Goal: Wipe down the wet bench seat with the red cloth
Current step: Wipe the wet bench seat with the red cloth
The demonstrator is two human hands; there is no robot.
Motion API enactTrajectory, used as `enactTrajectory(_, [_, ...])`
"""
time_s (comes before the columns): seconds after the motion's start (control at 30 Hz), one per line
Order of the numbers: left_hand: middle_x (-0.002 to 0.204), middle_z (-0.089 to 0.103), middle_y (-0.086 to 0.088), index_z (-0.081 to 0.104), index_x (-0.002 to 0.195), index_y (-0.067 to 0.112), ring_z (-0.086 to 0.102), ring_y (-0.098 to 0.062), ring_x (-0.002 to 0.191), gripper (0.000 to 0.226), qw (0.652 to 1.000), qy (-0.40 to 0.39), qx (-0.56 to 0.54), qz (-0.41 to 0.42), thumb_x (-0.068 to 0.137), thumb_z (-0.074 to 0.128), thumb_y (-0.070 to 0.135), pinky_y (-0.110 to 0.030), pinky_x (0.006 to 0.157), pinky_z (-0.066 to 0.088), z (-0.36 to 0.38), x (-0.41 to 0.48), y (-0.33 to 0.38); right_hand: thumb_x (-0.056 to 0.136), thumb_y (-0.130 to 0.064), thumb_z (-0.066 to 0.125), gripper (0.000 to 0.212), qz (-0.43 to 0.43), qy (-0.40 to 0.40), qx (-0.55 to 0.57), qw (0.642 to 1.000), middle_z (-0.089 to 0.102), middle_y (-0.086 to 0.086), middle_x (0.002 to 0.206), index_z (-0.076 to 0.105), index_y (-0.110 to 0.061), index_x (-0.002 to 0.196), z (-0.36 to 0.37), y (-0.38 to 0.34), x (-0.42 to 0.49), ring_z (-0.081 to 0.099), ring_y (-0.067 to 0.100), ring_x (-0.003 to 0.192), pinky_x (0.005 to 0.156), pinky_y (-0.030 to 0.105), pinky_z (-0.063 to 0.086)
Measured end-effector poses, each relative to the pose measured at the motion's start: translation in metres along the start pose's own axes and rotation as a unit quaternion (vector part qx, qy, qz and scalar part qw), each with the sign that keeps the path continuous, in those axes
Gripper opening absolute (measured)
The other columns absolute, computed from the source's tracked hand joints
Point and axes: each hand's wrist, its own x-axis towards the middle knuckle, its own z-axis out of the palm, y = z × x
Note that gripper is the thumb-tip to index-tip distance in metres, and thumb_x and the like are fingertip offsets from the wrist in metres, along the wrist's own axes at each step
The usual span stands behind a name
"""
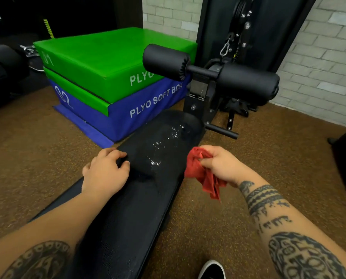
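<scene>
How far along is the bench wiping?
Done: the red cloth is picked up, bunched in the right hand. In hand: the left hand holds the edge of the bench seat. Left: all the wiping; water droplets glisten on the seat, and the cloth hangs beside it.

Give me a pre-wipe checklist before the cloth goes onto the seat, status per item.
1. Red cloth gripped in right hand: ok.
2. Cloth on the bench seat: not ok; it hangs off the seat's right side, over the floor.
3. Wet patch located: ok; droplets show ahead of both hands.
4. Left hand clear of the droplets: ok; it holds the seat's left edge.
5. Path from cloth to droplets unobstructed: ok.
6. Cloth dry enough to absorb: cannot tell.
</scene>
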Motion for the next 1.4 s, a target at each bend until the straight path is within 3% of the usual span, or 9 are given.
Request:
enactTrajectory(0.1, [0.118,0.055,0.004,0.069,0.099,0.034,0.052,-0.027,0.119,0.023,0.999,0.022,-0.005,-0.029,0.089,0.05,0.041,-0.051,0.105,0.036,-0.008,0.017,0.013,0.078,-0.029,0.058,0.022,0.071,0.188,0.167,0.965,0.074,0.012,0.094,0.067,-0.032,0.098,-0.005,0.007,0.019,0.073,0.035,0.083,0.078,0.059,0.059])
enactTrajectory(0.2, [0.119,0.056,0.003,0.068,0.097,0.035,0.052,-0.028,0.12,0.02,0.999,0.031,-0.016,-0.003,0.088,0.051,0.035,-0.051,0.107,0.035,-0.011,0.04,0.029,0.083,-0.036,0.059,0.022,0.101,0.241,0.266,0.928,0.071,0.009,0.101,0.061,-0.03,0.104,0.001,0.002,0.038,0.072,0.032,0.088,0.077,0.059,0.059])
enactTrajectory(0.33, [0.127,0.056,0.002,0.065,0.107,0.035,0.052,-0.027,0.122,0.022,0.999,0.024,-0.044,0.017,0.091,0.052,0.028,-0.05,0.106,0.036,-0.001,0.051,0.027,0.092,-0.052,0.056,0.034,-0.035,0.183,-0.019,0.982,0.06,-0.003,0.119,0.061,-0.037,0.122,0.031,-0.001,0.046,0.053,0.018,0.114,0.103,0.036,0.043])
enactTrajectory(0.43, [0.124,0.057,0.0,0.063,0.114,0.03,0.056,-0.029,0.118,0.024,0.997,0.037,-0.065,0.022,0.094,0.051,0.029,-0.05,0.104,0.04,0.009,0.046,0.018,0.092,-0.057,0.055,0.04,-0.094,0.085,-0.204,0.971,0.045,-0.009,0.125,0.065,-0.038,0.126,0.049,0.01,0.048,0.035,0.018,0.118,0.11,0.032,0.029])
enactTrajectory(0.6, [0.128,0.056,0.0,0.059,0.122,0.029,0.056,-0.029,0.115,0.029,0.998,0.037,-0.052,0.028,0.096,0.049,0.035,-0.049,0.104,0.039,0.011,0.045,0.019,0.091,-0.041,0.066,0.025,-0.137,0.141,-0.201,0.96,0.046,-0.009,0.118,0.074,-0.035,0.114,0.05,0.025,0.055,0.034,0.016,0.111,0.106,0.021,0.026])
enactTrajectory(0.73, [0.127,0.058,-0.001,0.058,0.124,0.027,0.056,-0.028,0.116,0.032,0.997,0.04,-0.05,0.036,0.095,0.051,0.037,-0.049,0.104,0.039,0.012,0.046,0.015,0.092,-0.034,0.066,0.02,-0.119,0.202,-0.236,0.943,0.047,-0.001,0.106,0.074,-0.026,0.108,0.05,0.026,0.073,0.045,0.023,0.103,0.098,0.03,0.04])
enactTrajectory(0.97, [0.128,0.058,0.001,0.058,0.124,0.027,0.056,-0.028,0.117,0.034,0.996,0.045,-0.064,0.035,0.093,0.05,0.04,-0.049,0.105,0.04,0.014,0.048,0.014,0.097,-0.028,0.055,0.027,0.072,0.335,-0.291,0.893,0.046,0.015,0.12,0.065,-0.012,0.116,-0.001,0.042,0.08,0.05,0.039,0.112,0.095,0.047,0.049])
enactTrajectory(1.2, [0.13,0.053,0.004,0.057,0.122,0.034,0.055,-0.031,0.116,0.031,0.997,0.026,-0.061,0.036,0.094,0.047,0.039,-0.048,0.102,0.04,0.015,0.049,0.014,0.089,-0.034,0.069,0.016,-0.178,0.149,-0.267,0.935,0.049,-0.004,0.103,0.073,-0.029,0.103,0.038,0.012,0.074,0.052,0.019,0.102,0.095,0.032,0.045])
enactTrajectory(1.4, [0.132,0.052,0.006,0.057,0.122,0.034,0.055,-0.03,0.116,0.032,0.997,0.023,-0.065,0.034,0.092,0.049,0.04,-0.047,0.1,0.043,0.015,0.05,0.012,0.095,-0.035,0.059,0.022,-0.092,0.24,-0.332,0.908,0.051,0.004,0.111,0.072,-0.022,0.107,0.031,0.019,0.098,0.05,0.028,0.105,0.092,0.038,0.048])
